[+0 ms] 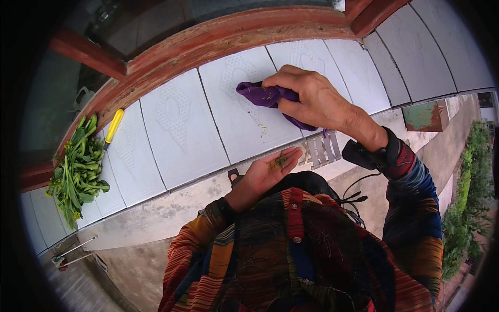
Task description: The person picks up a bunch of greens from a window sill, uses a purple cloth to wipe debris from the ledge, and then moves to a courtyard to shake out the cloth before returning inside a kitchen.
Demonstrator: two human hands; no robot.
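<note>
My right hand (317, 95) grips a bunched purple cloth (259, 94) on the white tiled ledge (177, 156). Some small plant bits cling to the cloth. A few yellow-green shreds (263, 128) lie on the tile between the cloth and the ledge's front edge. Palm up, my left hand (269, 171) is cupped just below that edge and holds small green and yellow plant scraps (278, 161).
At the ledge's left end lies a heap of leafy greens with yellow flowers (80, 167). Beside it is a yellow-handled tool (114, 126), its dark end pointing towards me. A red wooden window frame (230, 35) runs along the back. A slatted stool (320, 150) stands below the ledge.
</note>
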